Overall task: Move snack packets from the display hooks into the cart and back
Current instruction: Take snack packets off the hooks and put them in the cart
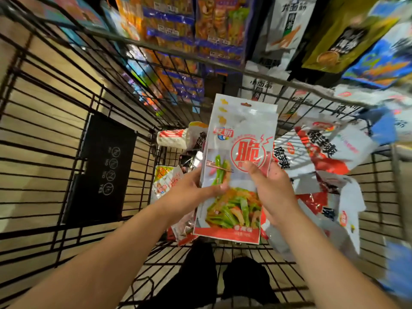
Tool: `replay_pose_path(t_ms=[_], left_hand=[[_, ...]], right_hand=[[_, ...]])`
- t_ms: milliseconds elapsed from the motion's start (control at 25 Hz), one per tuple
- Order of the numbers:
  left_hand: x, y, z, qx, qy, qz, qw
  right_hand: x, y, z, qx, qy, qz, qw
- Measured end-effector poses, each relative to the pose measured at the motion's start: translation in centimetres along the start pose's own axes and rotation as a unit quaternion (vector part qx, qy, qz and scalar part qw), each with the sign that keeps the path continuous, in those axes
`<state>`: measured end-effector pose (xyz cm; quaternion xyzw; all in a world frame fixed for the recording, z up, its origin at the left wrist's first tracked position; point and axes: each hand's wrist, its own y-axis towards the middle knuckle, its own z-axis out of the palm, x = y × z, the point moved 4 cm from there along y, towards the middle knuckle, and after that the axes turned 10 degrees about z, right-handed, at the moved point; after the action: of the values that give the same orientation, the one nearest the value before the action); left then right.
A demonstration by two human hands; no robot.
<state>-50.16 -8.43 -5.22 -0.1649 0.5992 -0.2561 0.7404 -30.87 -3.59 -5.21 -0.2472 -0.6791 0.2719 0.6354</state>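
Our left hand (191, 190) grips the left edge of a shiny white snack packet with a red strip at the bottom and a picture of green vegetables (240, 139). The thumb lies on the front and the fingers curl round behind. Our right hand (272, 188) pinches the same packet on the right side, with its thumb pressed on the front near the big red letter. We can see more edges just behind the front packet, so it looks like a small stack held together. The stack sits between both hands, above the inside of the black wire shopping cart (44, 130), with its top end pointing away from us. Down in the cart lie loose white and red snack packets (323, 148) on the right and a few small ones (165, 181) on the left. A flat black sign (102, 170) is on the cart's left wall. Past the cart hang orange and blue packets (174, 25), a white packet with black letters (287, 23) and a dark yellow one (341, 34).
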Motion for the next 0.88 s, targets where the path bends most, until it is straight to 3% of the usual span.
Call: replay_pose_path(t_ms=[240,320,440,560,880], left_hand=[[-5.7,-2.0,2.1,-0.016,-0.008,0.060,0.998],[-7.8,-2.6,3.9,0.013,-0.007,0.085,0.996],[-10.4,-3.5,7.1,0.061,0.017,0.123,0.990],[-12.5,-4.3,11.2,0.100,0.059,0.173,0.978],[-12.0,-6.8,25.1,0.087,0.129,0.235,0.960]], right_hand=[[4.6,-6.9,-2.9,0.033,-0.116,-0.070,0.990],[5.8,-9.3,-4.5,-0.003,-0.120,-0.091,0.989],[6.9,-12.2,-7.3,-0.059,-0.096,-0.121,0.986],[7.7,-14.6,-11.5,-0.065,-0.061,-0.130,0.987],[4.2,-20.4,-25.9,-0.060,0.054,-0.171,0.982]])
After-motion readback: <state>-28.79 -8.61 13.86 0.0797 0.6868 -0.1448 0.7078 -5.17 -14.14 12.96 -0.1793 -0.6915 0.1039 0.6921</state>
